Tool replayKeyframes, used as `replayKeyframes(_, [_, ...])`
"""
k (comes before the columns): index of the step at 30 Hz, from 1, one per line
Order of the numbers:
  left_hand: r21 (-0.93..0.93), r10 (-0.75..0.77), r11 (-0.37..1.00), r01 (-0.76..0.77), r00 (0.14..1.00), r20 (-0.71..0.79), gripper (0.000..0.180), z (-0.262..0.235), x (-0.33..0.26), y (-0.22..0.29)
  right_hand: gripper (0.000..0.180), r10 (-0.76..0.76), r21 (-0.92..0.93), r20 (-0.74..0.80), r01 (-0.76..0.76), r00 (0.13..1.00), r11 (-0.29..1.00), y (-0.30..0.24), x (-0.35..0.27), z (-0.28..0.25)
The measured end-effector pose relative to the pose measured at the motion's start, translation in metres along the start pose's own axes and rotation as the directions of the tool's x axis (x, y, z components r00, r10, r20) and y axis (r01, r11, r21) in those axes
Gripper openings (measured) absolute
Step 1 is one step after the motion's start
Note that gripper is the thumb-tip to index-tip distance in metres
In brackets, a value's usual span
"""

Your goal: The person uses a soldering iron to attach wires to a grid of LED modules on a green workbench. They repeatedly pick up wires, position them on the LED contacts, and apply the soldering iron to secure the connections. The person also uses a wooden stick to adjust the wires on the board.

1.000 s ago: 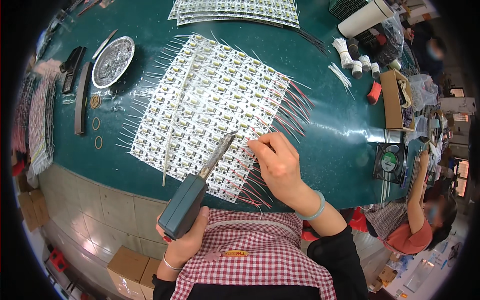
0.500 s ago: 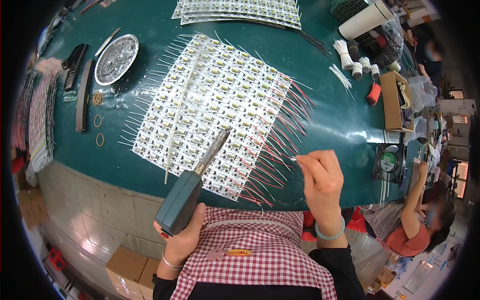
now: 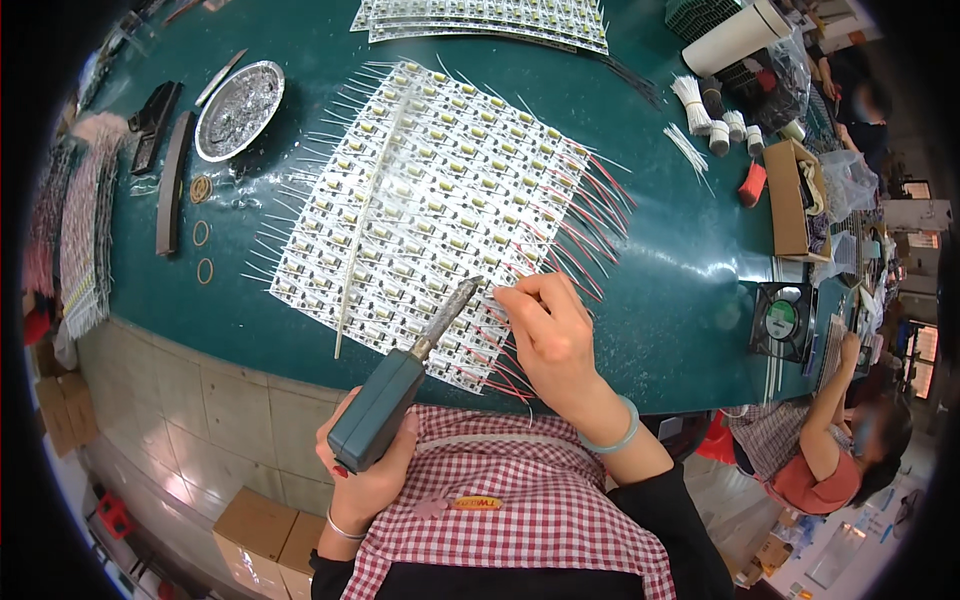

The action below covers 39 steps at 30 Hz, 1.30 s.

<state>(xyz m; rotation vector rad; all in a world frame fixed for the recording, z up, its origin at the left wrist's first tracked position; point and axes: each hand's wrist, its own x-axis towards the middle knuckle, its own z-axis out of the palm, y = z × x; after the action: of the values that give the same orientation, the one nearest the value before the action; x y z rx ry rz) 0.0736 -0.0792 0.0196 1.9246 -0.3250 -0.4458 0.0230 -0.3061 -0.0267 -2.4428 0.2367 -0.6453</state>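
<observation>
One soldering iron (image 3: 400, 385) with a teal handle. One large white sheet of small circuit boards (image 3: 420, 200) lies on the one green desk (image 3: 680, 290), with a second batch of the same boards (image 3: 480, 20) at the far edge; the single boards and the red and white wires are too many and too small to count. One round metal dish (image 3: 238, 108). Three rubber bands (image 3: 201, 189). One small black fan (image 3: 782, 320). One open cardboard box (image 3: 795, 200) on the desk, two more boxes (image 3: 270, 530) on the floor. One white roll (image 3: 738, 35). Two hands, left hand (image 3: 372, 478) and right hand (image 3: 550, 335). One other person (image 3: 850, 440) nearby.
</observation>
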Motion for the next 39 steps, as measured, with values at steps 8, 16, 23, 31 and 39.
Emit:
replayKeyframes(8, [0.02,0.02,1.0,-0.022,0.997,0.081,0.019,-0.0017,0.0013,-0.0004,0.028,0.002,-0.005,-0.013,-0.002,1.0,1.0,0.0005,-0.0029,-0.001])
replayKeyframes(16, [0.032,0.031,0.999,-0.035,0.993,0.116,0.019,-0.0021,0.001,-0.0031,0.029,0.008,-0.053,-0.02,-0.009,1.0,0.999,-0.0021,-0.004,0.0003])
replayKeyframes(23, [0.022,0.033,0.999,-0.036,0.991,0.127,0.017,-0.0005,0.0029,-0.0005,0.028,0.014,-0.026,-0.027,-0.015,1.0,1.0,-0.0007,-0.004,0.0])
replayKeyframes(31, [0.046,0.049,0.997,-0.055,0.992,0.117,0.016,0.0018,0.002,-0.0031,0.029,0.015,-0.02,-0.026,-0.015,1.0,1.0,-0.001,-0.0026,0.0001])
replayKeyframes(39, [0.078,0.094,0.992,-0.101,0.992,0.083,0.013,0.0049,0.0004,-0.0025,0.031,0.017,-0.026,-0.006,-0.017,1.0,1.0,-0.0008,-0.0029,-0.0003])
